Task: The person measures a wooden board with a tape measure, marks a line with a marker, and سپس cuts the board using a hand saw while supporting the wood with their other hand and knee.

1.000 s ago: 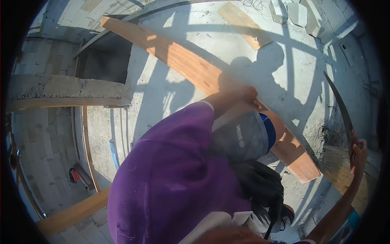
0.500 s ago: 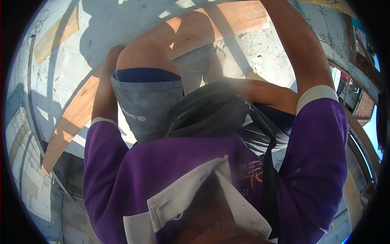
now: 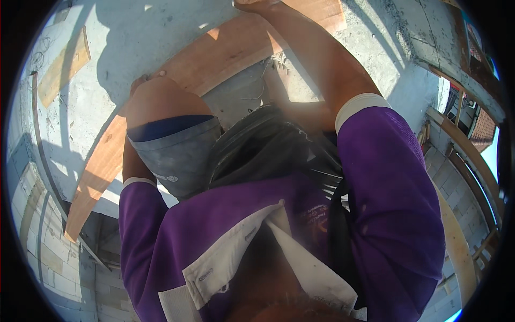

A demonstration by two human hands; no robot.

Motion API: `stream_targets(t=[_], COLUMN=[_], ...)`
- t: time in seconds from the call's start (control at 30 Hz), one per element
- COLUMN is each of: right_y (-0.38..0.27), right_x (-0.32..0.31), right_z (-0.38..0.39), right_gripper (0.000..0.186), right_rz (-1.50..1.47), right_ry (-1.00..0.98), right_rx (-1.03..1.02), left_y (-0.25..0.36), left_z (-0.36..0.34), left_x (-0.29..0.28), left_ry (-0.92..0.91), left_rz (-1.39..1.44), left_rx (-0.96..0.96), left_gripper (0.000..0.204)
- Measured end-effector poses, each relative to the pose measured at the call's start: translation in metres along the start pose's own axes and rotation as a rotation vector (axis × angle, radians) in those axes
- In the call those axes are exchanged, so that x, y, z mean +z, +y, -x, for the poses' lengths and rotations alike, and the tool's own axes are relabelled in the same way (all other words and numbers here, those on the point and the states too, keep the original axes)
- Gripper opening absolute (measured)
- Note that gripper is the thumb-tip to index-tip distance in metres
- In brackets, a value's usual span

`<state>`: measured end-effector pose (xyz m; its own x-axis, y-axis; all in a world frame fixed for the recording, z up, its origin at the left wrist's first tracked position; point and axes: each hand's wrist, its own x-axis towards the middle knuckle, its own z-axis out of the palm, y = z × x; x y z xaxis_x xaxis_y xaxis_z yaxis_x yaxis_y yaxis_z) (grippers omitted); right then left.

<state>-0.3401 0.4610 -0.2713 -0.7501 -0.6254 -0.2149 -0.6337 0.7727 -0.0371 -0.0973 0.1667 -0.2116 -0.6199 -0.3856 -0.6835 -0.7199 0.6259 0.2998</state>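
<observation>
A long, flat wooden plank (image 3: 225, 56) with a smooth reddish-brown face runs across the concrete from lower left to upper right. My left hand (image 3: 140, 81) is at the plank's far edge, mostly hidden behind my bent knee; only bits of its fingers show, touching the wood. Reaching over the plank, my right arm ends in my right hand (image 3: 255, 5) at the top edge of the view, just beyond the board. The frame cuts that hand off, so its fingers and anything in them cannot be made out. My bare foot (image 3: 280, 80) rests beside the plank's near side.
A shorter pale board (image 3: 65, 67) lies on the concrete floor (image 3: 126, 37) at upper left. A thin strip (image 3: 45, 145) runs along the left edge by a block wall (image 3: 45, 231). On the right stand timber beams (image 3: 466, 142) and another long board (image 3: 455, 241).
My right arm has swung left across the plank, bringing part of the hand into view at the top. The left hand sits slightly lower, more hidden by my knee. The view has shifted a little.
</observation>
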Motion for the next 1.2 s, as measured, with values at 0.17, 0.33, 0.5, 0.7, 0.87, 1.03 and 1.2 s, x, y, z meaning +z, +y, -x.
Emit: stream_targets(t=[0.17, 0.33, 0.5, 0.7, 0.87, 1.03, 1.2], right_y=[-0.116, -0.121, -0.094, -0.091, -0.085, -0.091, -0.095], right_x=[0.036, 0.049, 0.046, 0.053, 0.054, 0.029, 0.015], right_z=[0.011, 0.014, 0.008, 0.001, 0.003, 0.008, 0.011], right_gripper=[0.051, 0.056, 0.069, 0.081, 0.078, 0.077, 0.076], right_rz=[-0.310, -0.290, -0.324, -0.274, -0.266, -0.328, -0.335], right_ry=[-0.417, -0.431, -0.487, -0.425, -0.456, -0.323, -0.217], right_rx=[-0.028, 0.041, -0.010, -0.090, -0.076, -0.071, -0.066], left_y=[-0.015, -0.128, -0.251, -0.328, -0.323, -0.344, -0.355], left_z=[-0.015, -0.035, -0.021, 0.019, 0.009, 0.009, 0.021], left_x=[0.002, 0.003, 0.029, 0.093, 0.094, 0.101, 0.098], left_ry=[0.065, 0.268, 0.430, 0.649, 0.754, 0.683, 0.666], left_rz=[-0.152, 0.424, 1.288, 1.795, 1.606, 1.854, 1.838], left_rx=[0.064, -0.157, -0.497, -0.471, -0.575, -0.543, -0.294], left_gripper=[0.081, 0.074, 0.068, 0.061, 0.045, 0.071, 0.062])
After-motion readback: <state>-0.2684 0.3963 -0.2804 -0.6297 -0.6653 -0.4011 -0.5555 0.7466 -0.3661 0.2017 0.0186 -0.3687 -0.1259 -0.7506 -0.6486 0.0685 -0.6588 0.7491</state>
